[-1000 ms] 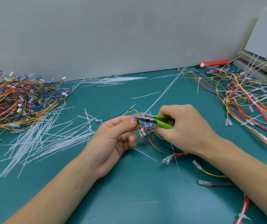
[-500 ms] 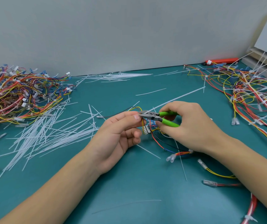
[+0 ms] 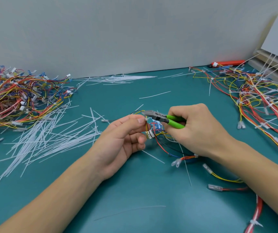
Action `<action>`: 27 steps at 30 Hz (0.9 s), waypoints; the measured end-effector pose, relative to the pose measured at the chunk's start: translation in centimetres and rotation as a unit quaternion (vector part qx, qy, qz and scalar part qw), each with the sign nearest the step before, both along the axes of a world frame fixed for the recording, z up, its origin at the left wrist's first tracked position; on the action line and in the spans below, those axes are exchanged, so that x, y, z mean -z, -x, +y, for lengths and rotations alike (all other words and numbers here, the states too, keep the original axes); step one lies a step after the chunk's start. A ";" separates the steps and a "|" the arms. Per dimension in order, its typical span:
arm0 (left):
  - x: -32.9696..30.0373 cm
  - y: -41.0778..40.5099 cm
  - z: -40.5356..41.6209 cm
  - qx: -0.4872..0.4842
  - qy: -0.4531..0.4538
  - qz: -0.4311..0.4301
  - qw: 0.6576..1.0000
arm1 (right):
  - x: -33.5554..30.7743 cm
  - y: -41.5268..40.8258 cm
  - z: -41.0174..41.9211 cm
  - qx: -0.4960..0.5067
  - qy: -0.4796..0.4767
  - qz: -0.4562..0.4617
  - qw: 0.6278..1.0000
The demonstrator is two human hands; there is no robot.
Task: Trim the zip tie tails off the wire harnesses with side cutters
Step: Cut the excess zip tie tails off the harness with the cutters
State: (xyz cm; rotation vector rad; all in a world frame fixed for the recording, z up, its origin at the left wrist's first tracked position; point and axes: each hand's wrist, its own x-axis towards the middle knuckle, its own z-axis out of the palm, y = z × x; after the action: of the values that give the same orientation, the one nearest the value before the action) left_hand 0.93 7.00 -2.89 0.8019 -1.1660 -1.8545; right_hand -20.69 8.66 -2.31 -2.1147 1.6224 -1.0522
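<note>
**Cutters set against a zip tie at mid-table**

Wires of a small harness [image 3: 153,132] are pinched between the thumb and forefinger of the left hand [image 3: 123,142], whose other fingers are curled loosely toward the palm. The harness is held just above the teal table [image 3: 134,190], near its middle, with its white connector [image 3: 150,134] hanging below the pinch and its loose ends trailing onto the surface toward the right forearm. Green-handled side cutters [image 3: 164,118] are gripped in the right hand [image 3: 197,130], the fingers wrapped round both handles. The metal jaws are pointed left and laid against the zip tie [image 3: 146,118] at the left thumb tip; whether they are fully closed cannot be told. Cut white tails [image 3: 50,140] are strewn to the left. One heap of harnesses [image 3: 17,98] is piled at far left, and another [image 3: 259,98], with long tails, at far right.
</note>
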 end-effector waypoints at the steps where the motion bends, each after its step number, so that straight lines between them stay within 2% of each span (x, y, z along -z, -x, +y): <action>1: 0.0 0.0 0.0 -0.003 -0.003 0.002 1.000 | 0.0 -0.1 0.1 0.007 0.007 -0.011 1.000; 7: -0.4 -0.2 0.0 -0.023 -0.028 0.009 0.999 | -0.4 1.4 -0.8 0.091 0.012 -0.137 0.986; 10: -0.4 -0.1 0.1 -0.025 -0.026 0.008 0.999 | -0.6 2.3 -0.9 0.075 0.012 -0.122 0.990; 16: -0.3 -0.2 -0.1 -0.028 -0.028 0.009 0.999 | -0.2 0.6 -0.2 -0.033 0.021 -0.015 0.999; 27: 0.0 -0.2 -0.2 -0.007 -0.012 0.004 1.000 | 0.3 0.7 -0.4 -0.039 0.039 0.003 0.998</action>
State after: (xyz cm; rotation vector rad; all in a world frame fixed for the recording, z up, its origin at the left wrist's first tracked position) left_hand 1.15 6.77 -2.89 0.8143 -1.1325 -1.8611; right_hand -21.39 8.29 -2.60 -2.2148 1.5110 -1.1005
